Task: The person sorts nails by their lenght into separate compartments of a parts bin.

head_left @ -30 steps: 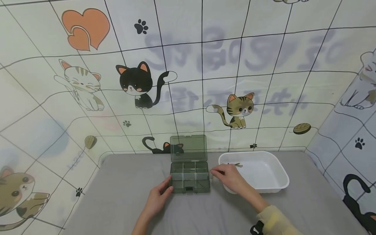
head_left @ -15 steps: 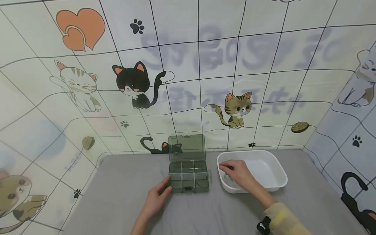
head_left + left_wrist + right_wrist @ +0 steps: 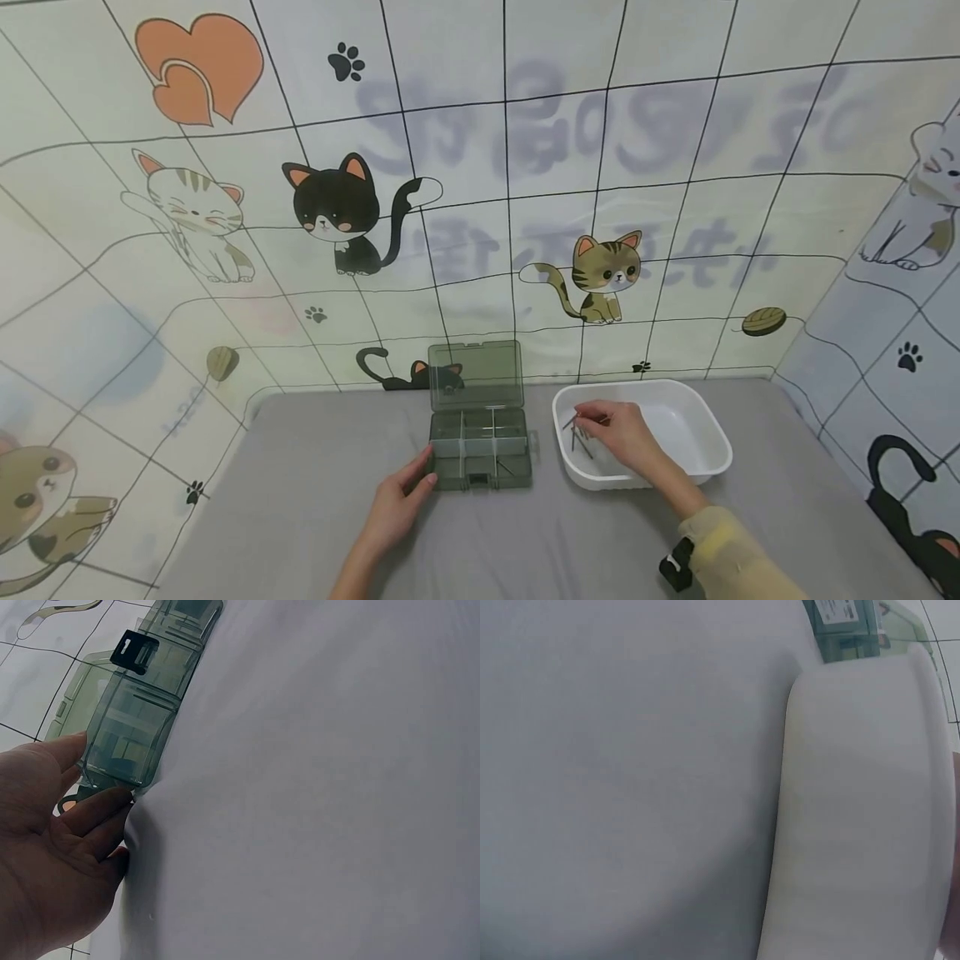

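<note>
Green translucent rectangular plastic case (image 3: 477, 447) is showing smoky tint, black square latch (image 3: 478, 480) darkening its front. Right of case, white rounded plastic tray (image 3: 686, 429) is setting off thin grey sticks (image 3: 585, 448). Under case, smooth grey cloth (image 3: 525, 542) is showing one plain tone. Behind case, white fabric backdrop (image 3: 480, 300) is bearing black grid lines, orange double heart (image 3: 225, 62), striped brown cat (image 3: 606, 268).

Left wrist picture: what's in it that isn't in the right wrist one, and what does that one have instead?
Only the left wrist view shows the left hand and the black latch of the green box. Only the right wrist view shows the white tray and a white label on the box. Both show part of the box, the grey cloth and the lined wall.
</note>
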### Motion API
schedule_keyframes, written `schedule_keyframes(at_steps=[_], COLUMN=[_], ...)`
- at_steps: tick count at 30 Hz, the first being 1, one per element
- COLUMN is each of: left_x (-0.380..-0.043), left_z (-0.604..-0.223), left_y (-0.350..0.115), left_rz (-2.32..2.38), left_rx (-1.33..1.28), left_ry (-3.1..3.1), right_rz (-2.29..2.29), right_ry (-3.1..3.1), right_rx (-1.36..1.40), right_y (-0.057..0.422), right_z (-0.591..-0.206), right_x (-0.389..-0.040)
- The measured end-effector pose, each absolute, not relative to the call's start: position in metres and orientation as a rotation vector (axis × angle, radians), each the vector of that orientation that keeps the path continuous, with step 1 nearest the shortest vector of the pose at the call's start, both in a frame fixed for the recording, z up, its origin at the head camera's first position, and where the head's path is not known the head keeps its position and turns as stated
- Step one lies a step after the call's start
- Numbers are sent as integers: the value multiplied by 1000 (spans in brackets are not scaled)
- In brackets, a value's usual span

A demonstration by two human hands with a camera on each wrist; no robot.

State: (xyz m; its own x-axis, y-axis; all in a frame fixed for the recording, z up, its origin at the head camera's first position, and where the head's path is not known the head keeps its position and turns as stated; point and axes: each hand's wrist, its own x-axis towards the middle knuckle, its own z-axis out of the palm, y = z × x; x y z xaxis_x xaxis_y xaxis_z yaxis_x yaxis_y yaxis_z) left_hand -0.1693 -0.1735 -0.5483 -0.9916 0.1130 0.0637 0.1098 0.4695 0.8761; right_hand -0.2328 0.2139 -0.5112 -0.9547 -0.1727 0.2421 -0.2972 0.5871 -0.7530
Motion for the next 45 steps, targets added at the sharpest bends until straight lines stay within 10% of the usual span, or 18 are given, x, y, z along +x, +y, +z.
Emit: schedule_keyframes(at_steps=[45], left_x=[-168], left_z=[-548], left_y=[-173], left_rz=[1627], left_rx=[184], left_ry=[2676], right_rz=[893], right_ry=[-2977], right_rx=[494], right_y=[238], right_z=[-530], right_x=[-261])
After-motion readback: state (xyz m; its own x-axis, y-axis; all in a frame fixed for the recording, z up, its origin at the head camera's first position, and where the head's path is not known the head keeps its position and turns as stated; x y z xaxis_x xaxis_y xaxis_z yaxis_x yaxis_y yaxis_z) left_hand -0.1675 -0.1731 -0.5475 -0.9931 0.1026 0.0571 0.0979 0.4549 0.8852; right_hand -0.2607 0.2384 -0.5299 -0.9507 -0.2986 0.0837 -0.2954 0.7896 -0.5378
